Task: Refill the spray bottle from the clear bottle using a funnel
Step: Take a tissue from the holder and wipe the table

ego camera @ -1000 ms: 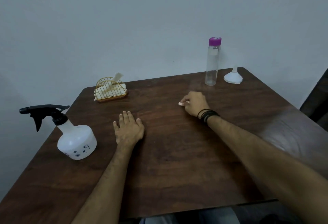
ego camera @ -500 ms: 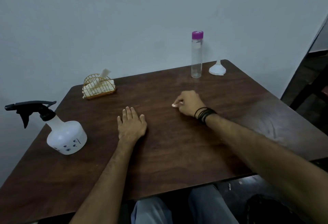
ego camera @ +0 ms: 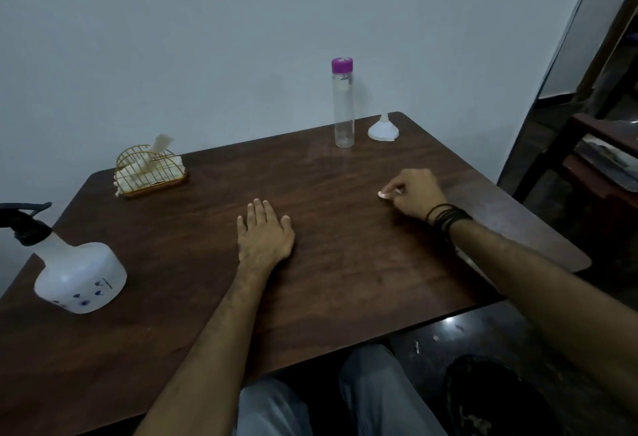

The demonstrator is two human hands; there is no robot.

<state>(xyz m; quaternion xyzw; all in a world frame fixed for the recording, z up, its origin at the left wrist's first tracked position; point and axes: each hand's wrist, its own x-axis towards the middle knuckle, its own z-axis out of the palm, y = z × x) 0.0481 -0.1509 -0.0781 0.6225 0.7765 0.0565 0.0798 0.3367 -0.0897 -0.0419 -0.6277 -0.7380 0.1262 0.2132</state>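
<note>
L hand (ego camera: pixel 264 233) flat on table (ego camera: pixel 345 280), fingers straight. R hand (ego camera: pixel 416 194) pinches small white scrap (ego camera: pixel 382 195). Spray bottle (ego camera: pixel 79 276) well left of L fingers; clear bottle (ego camera: pixel 342 104), funnel (ego camera: pixel 383 130) beyond R fingertips. Risk: occupied R hand knocks the tall bottle when reaching.

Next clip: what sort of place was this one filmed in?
Probably a plain room in a home or small eatery: a dark wooden table pushed against a bare pale wall, with a gold wire napkin holder on it and dark wooden furniture alongside.
</note>
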